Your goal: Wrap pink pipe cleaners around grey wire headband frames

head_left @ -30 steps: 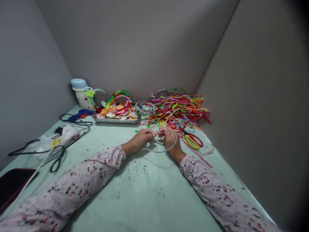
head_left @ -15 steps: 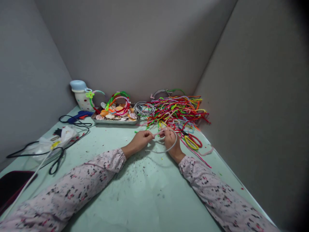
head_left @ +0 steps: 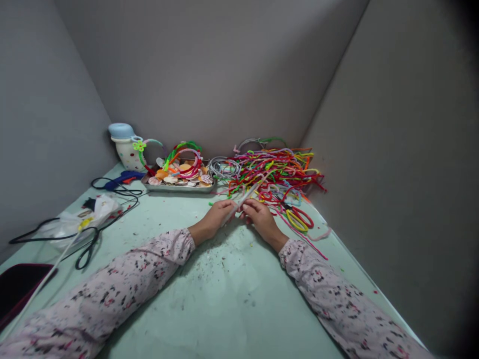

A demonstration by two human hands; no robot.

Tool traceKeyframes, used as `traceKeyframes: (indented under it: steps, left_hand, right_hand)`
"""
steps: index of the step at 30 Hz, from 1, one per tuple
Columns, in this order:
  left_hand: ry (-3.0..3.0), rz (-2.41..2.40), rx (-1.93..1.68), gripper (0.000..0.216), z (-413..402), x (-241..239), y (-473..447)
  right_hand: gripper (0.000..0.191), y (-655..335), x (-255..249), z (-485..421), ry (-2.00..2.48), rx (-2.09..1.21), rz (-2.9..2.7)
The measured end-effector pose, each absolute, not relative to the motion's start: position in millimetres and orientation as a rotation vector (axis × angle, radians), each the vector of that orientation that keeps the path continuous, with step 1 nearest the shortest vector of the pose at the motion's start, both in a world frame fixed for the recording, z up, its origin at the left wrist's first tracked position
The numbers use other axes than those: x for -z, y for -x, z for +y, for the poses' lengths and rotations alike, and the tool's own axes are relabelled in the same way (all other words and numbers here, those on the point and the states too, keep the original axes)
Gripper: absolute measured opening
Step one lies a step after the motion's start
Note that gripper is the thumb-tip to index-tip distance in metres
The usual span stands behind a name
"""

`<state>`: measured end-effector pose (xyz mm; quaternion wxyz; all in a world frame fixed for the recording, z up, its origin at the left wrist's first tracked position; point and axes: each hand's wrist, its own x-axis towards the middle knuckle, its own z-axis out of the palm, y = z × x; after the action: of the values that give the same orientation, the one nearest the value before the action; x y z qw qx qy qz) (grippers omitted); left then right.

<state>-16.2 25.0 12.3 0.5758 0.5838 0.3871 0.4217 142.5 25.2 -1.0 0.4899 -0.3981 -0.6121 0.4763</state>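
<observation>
A thin grey headband (head_left: 250, 193) is held over the table, turned nearly edge-on so that it looks like a slanting pale strip. My left hand (head_left: 219, 215) is closed, its thumb and fingers pinching the lower end of the headband. Close beside it, my right hand (head_left: 258, 215) has its fingertips drawn together by that same end, on what looks like a pale pink pipe cleaner wound there; the fingers mostly hide it. Behind both hands lies a tangled heap of coloured pipe cleaners (head_left: 277, 167).
Red and yellow-handled scissors (head_left: 298, 219) lie right of my right hand. A metal tray (head_left: 179, 189) holds shells and decorated hoops, beside a coil of grey hoops (head_left: 223, 168). Leftward are a blue-lidded cup (head_left: 129, 149), a plastic bag (head_left: 101, 212), black cord (head_left: 88, 257) and a dark-topped object (head_left: 22, 289).
The headband has turned from an open curve around my right hand to a nearly edge-on strip slanting up and away. My right hand has rotated, its fingers now pointing toward my left hand.
</observation>
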Motion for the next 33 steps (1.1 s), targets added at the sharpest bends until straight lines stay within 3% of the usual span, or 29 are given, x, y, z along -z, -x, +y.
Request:
traceKeyframes:
  steps: [9,33]
  left_hand:
    - [-1.273,0.810,-0.951,0.014,28.0,-4.1,16.2]
    - [-1.438,0.913,-0.950,0.027,25.1,-4.2,16.6]
  right_hand:
    - [0.019,-145.7,1.0,26.5,0.996,-1.111,-1.484]
    - [0.016,-147.3,5.1,29.6,1.031,-1.196,-1.460]
